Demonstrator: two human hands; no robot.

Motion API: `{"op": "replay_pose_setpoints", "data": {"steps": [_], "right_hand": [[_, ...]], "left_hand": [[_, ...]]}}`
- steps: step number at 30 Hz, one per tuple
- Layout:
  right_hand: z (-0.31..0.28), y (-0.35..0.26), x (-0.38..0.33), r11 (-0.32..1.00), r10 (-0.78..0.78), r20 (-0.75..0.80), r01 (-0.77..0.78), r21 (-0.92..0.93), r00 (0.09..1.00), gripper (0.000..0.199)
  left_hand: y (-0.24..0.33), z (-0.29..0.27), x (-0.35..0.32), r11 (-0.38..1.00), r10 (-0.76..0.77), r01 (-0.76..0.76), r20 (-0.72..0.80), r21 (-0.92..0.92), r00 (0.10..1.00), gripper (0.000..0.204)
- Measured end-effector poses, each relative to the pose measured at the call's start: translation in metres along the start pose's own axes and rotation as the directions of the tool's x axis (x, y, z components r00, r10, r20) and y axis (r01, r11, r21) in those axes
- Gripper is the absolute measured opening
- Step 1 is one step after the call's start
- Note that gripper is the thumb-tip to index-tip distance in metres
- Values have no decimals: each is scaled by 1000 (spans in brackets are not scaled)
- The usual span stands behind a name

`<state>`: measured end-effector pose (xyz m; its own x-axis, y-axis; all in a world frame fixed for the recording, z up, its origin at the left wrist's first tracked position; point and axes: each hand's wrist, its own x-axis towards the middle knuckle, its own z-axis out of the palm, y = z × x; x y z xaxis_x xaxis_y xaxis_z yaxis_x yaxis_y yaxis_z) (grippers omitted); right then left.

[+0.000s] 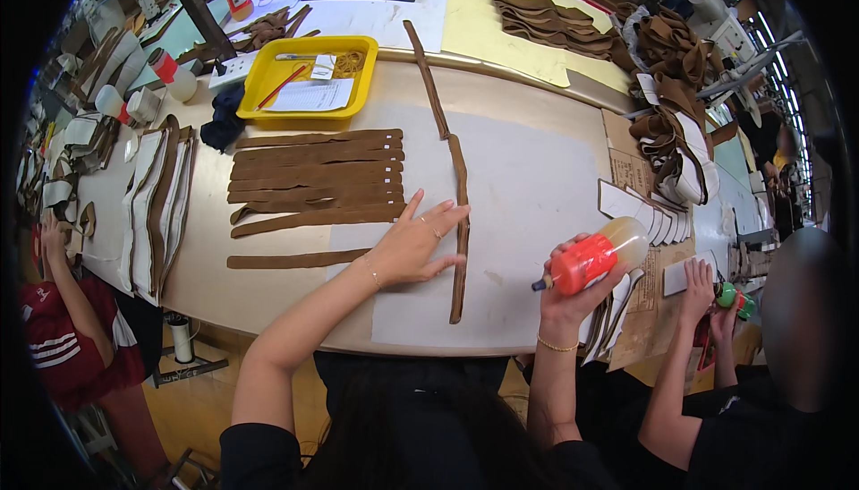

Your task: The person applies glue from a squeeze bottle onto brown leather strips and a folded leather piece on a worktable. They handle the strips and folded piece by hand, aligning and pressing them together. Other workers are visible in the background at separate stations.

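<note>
My left hand (416, 241) reaches over the white sheet with its fingers spread, the fingertips resting at a long brown fabric strip (461, 195) that lies lengthwise away from me. Beyond it a second brown strip (425, 78) continues toward the far edge, their ends meeting. In my right hand (573, 298) is a squeeze bottle (589, 263) with a red band and a dark nozzle, tilted so the nozzle points left. A single brown strip (295, 261) passes under my left wrist. Several more brown strips (313, 166) lie side by side farther left, small white tags at their right ends.
A yellow tray (369, 78) with papers, a red pencil and rubber bands stands at the back left, beside dark cloth (224, 119). White-and-brown pieces (157, 208) lie left. Cardboard (631, 168) with fabric pieces is at right. Co-workers sit on both sides; the right one holds a green bottle (734, 300).
</note>
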<state>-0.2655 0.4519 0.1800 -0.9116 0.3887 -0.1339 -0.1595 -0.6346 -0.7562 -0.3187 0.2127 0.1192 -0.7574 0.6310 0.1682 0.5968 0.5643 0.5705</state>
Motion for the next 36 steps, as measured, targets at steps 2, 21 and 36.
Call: {"op": "replay_pose_setpoints", "data": {"steps": [2,21,36], "right_hand": [[12,2,19,999,-53,-97,54,3,994,73],[46,54,129,999,46,58,-44,-26,997,55],[87,101,210,660,-87,307,286,-695,948,52]], "left_hand": [[-13,-7,10,999,-31,31,-41,8,999,54],[-52,-4,81,993,46,-42,-39,111,998,48],[-63,-9,100,958,89,-47,-137,284,987,40]]}}
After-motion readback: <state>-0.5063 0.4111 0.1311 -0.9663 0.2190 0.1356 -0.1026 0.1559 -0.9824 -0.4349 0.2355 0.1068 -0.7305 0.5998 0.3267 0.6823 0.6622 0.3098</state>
